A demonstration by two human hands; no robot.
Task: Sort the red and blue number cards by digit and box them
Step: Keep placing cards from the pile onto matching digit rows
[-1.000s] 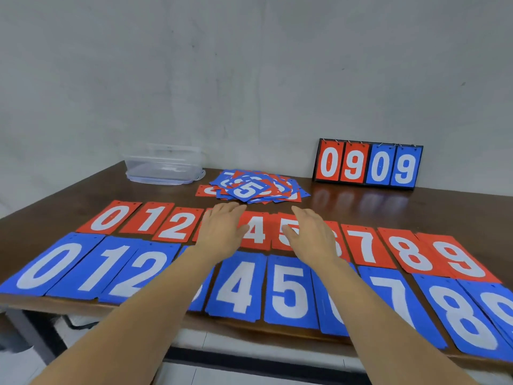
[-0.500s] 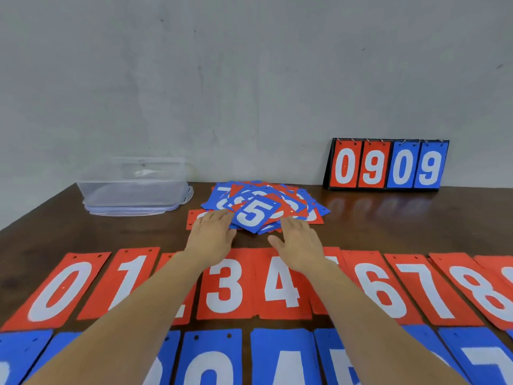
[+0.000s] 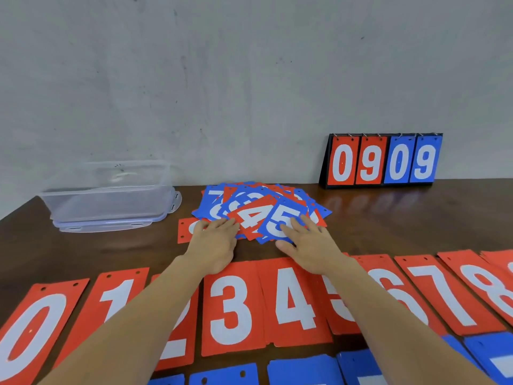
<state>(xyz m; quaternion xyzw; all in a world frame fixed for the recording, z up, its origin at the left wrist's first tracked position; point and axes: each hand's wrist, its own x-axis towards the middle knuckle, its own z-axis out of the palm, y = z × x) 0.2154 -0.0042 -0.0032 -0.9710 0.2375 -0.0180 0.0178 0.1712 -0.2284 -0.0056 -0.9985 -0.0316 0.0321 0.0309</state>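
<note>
A loose pile of red and blue number cards (image 3: 249, 198) lies mid-table, topped by a red 4 (image 3: 251, 215) and a blue 5 (image 3: 280, 220). My left hand (image 3: 215, 244) rests with straight fingers at the pile's near left edge, touching the red 4. My right hand (image 3: 309, 243) lies flat with its fingers on the blue 5. A row of red cards from 0 to 8 (image 3: 230, 307) runs across the near table, with blue cards (image 3: 302, 369) below it. A clear plastic box (image 3: 108, 190) stands at the back left on its lid.
A black flip scoreboard (image 3: 381, 161) reading 0 9 0 9 stands at the back right against the grey wall. A single red card (image 3: 186, 230) pokes out at the pile's left. Dark wooden table (image 3: 402, 218) shows around the pile.
Both hands have reached forward from over the sorted rows onto the pile. The blue 5 has slid to the right, uncovering a red 4.
</note>
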